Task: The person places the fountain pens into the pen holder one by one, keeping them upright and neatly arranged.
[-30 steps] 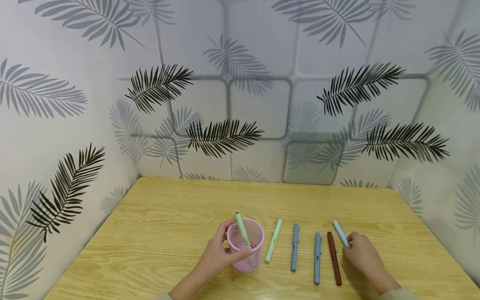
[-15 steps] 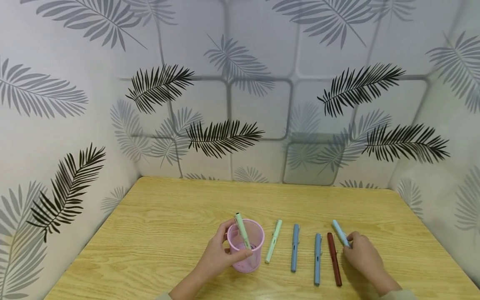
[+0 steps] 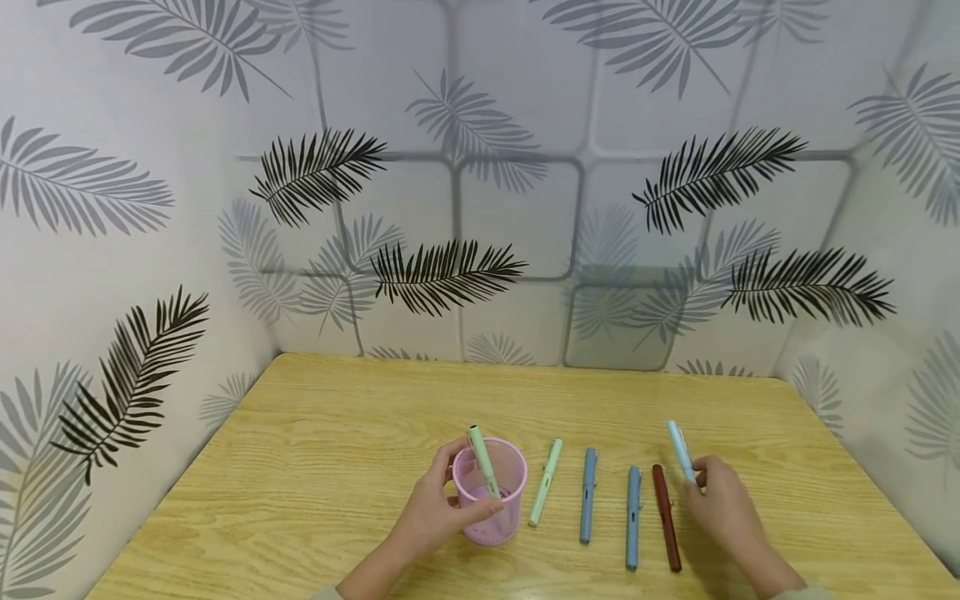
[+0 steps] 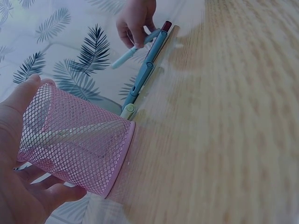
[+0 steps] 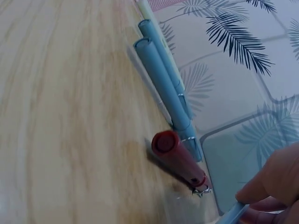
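Observation:
A pink mesh pen cup [image 3: 491,527] stands upright on the table, and my left hand [image 3: 438,504] grips it round its left side, thumb across the front. One pale green pen [image 3: 483,458] leans inside the cup, its end above the rim. My right hand [image 3: 723,500] pinches a light blue pen [image 3: 681,450] by its near end; in the left wrist view this pen [image 4: 124,58] slants up off the table. Just left of that hand lies a dark red pen [image 3: 666,518]. In the right wrist view the light blue pen [image 5: 233,213] shows only at the bottom corner.
Between the cup and the red pen lie another pale green pen [image 3: 546,483] and two grey-blue pens, one farther left [image 3: 588,496] and one nearer the red pen [image 3: 633,518]. The wooden table [image 3: 337,433] meets leaf-patterned walls [image 3: 517,208] at the back and sides.
My right hand has risen slightly with the light blue pen, whose far end has moved up and away. The left hand, the cup and the other pens stay where they were.

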The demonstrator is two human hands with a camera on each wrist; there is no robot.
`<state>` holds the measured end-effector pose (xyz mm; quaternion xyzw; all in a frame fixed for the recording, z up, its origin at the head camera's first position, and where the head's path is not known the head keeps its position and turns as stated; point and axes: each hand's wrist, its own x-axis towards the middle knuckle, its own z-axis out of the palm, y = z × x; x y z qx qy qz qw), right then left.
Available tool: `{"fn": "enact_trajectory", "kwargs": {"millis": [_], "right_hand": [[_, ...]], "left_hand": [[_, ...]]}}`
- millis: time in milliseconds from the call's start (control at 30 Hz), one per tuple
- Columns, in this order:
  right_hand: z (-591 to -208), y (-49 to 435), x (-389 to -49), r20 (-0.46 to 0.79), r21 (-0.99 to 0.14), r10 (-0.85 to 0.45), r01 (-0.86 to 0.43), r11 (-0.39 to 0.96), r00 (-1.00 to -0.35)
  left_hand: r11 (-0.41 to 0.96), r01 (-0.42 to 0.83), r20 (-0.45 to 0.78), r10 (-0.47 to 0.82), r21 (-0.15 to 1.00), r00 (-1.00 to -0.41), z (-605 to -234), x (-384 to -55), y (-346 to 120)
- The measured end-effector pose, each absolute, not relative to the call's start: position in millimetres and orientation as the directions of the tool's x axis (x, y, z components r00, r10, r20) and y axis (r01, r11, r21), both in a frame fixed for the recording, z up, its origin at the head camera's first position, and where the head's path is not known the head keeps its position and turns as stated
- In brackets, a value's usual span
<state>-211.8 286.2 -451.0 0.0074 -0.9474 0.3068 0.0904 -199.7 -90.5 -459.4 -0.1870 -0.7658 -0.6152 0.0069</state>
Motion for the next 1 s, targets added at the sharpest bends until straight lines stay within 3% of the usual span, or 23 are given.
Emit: {"fn": "enact_trajectory", "kwargs": {"millis": [533, 1000], "right_hand": [[-439, 264, -202, 0.184, -0.673, 0.067, -0.076, 0.735, -0.981], [-429, 234, -195, 0.398, -0.650, 0.041, -0.250, 0.718, -0.917]], "left_hand": [[0.178, 0.303, 0.249, 0.273, 0.936, -0.929, -457, -198, -91], [0.195, 0.309, 0.252, 0.271, 0.931, -0.929, -458, -198, -90]]}}
